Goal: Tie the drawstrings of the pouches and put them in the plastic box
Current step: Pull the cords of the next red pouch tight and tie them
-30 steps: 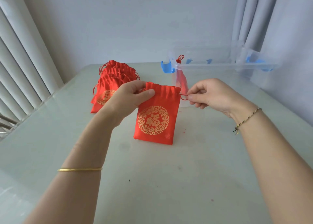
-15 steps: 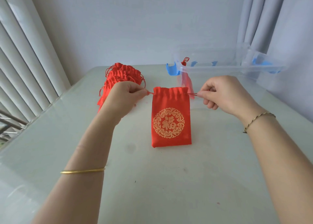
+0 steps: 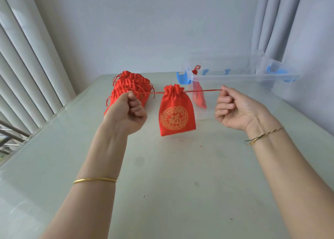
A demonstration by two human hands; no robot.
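Head view: we're holding a red pouch by its drawstrings, one end in each hand, approx. centre of the table. Our left hand is curled into a fist w/ thumb and index pinched on the left string end; our right hand is likewise curled, thumb and index pinched on the right string end. Strings run taut and near level between the two hands, w/ the pouch hanging from them in the middle. Pouch mouth is gathered into a tight ruffle at the top; body hangs below, gold round emblem facing us. We can't tell if its bottom edge touches the table or sits just above it.

Far left, behind our left hand, a stack of red pouches lies on the table, mouths still wide, loose strings trailing off the sides. Far right sits the clear plastic box w/ blue clips, lid off. One red pouch in the box leans against the near-left wall, its knotted string top poking up over the rim.

Gold bangle on our left forearm, braided thread bracelet on our right wrist. Blinds along the left, curtain at far right.
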